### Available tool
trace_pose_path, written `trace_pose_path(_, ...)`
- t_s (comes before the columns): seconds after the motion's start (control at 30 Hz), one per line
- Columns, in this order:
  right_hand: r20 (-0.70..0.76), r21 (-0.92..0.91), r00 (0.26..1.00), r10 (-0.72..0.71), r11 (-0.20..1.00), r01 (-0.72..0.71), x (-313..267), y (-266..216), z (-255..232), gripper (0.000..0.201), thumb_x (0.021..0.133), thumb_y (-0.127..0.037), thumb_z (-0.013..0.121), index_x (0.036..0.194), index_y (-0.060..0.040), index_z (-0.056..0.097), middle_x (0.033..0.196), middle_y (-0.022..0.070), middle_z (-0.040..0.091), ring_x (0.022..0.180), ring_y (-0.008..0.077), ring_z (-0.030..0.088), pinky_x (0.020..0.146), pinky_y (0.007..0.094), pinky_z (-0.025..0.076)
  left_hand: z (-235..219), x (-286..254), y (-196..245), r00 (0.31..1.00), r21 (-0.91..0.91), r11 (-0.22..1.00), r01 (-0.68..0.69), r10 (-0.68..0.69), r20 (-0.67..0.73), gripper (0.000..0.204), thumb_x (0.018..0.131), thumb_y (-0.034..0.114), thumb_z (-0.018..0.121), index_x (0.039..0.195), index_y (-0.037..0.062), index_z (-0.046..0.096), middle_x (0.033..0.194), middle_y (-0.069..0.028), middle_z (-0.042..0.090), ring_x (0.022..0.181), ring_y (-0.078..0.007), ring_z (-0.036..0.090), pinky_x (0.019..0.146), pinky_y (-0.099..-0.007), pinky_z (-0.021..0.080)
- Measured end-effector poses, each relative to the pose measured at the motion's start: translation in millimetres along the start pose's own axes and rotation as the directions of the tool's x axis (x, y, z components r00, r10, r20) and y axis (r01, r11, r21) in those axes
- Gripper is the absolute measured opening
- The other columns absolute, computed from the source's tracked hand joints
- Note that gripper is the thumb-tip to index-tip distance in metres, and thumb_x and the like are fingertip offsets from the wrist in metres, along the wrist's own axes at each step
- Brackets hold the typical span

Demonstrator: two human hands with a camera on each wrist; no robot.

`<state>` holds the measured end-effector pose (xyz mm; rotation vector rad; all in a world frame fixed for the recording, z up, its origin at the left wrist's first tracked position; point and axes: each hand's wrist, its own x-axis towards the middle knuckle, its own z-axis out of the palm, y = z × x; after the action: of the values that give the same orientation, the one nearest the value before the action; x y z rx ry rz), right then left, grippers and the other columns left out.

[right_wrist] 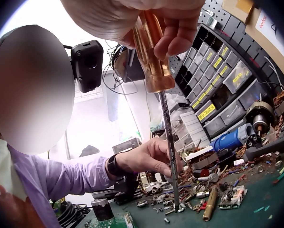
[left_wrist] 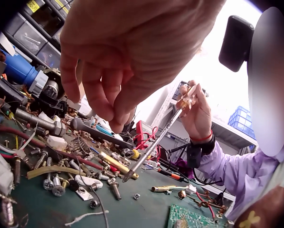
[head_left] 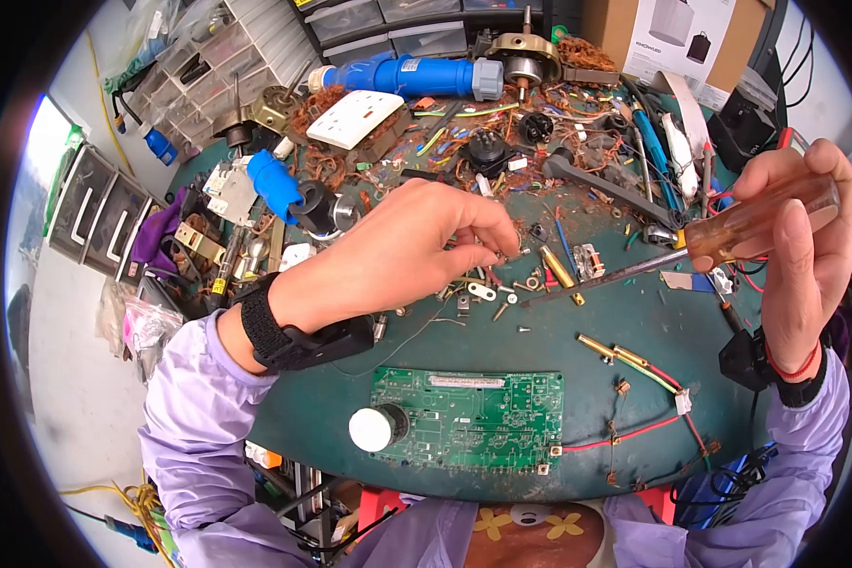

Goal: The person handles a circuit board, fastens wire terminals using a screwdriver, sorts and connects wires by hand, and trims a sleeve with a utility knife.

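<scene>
- Right hand's (head_left: 803, 265) gripping the screwdriver (head_left: 715, 243), long shaft slanting, tip pointing down-left beyond the circuit board (head_left: 488, 421)
- left hand's (head_left: 421, 232) hovering past the board, can't tell if it's gripping

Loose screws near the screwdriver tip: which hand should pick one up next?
Probably the left hand: it hovers near the screws, while the right hand grips the screwdriver. I can't tell if the left is empty.
</scene>
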<state>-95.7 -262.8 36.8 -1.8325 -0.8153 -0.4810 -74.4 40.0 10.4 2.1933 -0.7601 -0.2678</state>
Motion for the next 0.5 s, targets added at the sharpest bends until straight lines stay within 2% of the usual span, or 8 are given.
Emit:
trace_pose_path(0.17,0.016,0.065,0.999,0.036,0.997,-0.037,3,-3,3,0.042,0.099,-0.025,0.044,0.13,-0.0002,0.029,0.105,0.0182,0.053,0.074,0.0176,0.065,0.066,0.0248,0.056,1,5,3,0.998,0.033,0.998,0.05,-0.051,0.041,0.012,0.083,-0.001,0.064,0.095,-0.0001,0.066,0.085,-0.0066,0.069,0.079,-0.0139,0.065,0.071,-0.0272,0.05)
trace_pose_path(0.3,0.017,0.069,1.0,0.015,0.998,-0.016,6,3,0,0.042,0.099,-0.024,0.044,0.13,0.0004,0.029,0.104,0.0178,0.053,0.075,0.018,0.066,0.064,0.0247,0.057,6,8,-3,0.995,0.158,0.986,-0.048,0.034,0.093,0.012,0.079,0.0,0.067,0.091,0.0015,0.066,0.081,-0.0079,0.066,0.076,-0.0192,0.064,0.066,-0.0306,0.049)
trace_pose_path(0.37,0.044,-0.031,0.999,-0.027,0.999,0.028,7,5,-3,0.042,0.099,-0.023,0.043,0.13,0.0007,0.028,0.104,0.0172,0.054,0.075,0.0182,0.066,0.062,0.0246,0.057,7,8,-2,0.992,0.208,0.975,-0.082,0.061,0.106,0.012,0.078,0.001,0.067,0.09,0.002,0.066,0.08,-0.0083,0.065,0.075,-0.0209,0.064,0.065,-0.0318,0.049)
trace_pose_path(0.43,0.041,0.024,0.999,-0.017,1.0,0.016,6,3,1,0.041,0.099,-0.023,0.043,0.13,0.0006,0.029,0.104,0.0167,0.054,0.076,0.0176,0.066,0.064,0.0245,0.057,8,10,5,0.985,0.254,0.967,0.026,-0.068,0.157,0.011,0.077,0.002,0.068,0.088,0.0026,0.066,0.081,-0.009,0.066,0.075,-0.0227,0.064,0.065,-0.033,0.049)
trace_pose_path(0.5,0.037,0.078,0.999,-0.01,0.997,0.007,5,1,3,0.041,0.099,-0.023,0.043,0.13,0.0005,0.029,0.104,0.0163,0.055,0.077,0.017,0.065,0.065,0.0243,0.057,13,12,4,0.989,0.286,0.958,0.006,-0.049,0.142,0.011,0.076,0.003,0.068,0.087,0.0028,0.065,0.08,-0.0092,0.066,0.073,-0.0234,0.064,0.064,-0.0339,0.048)
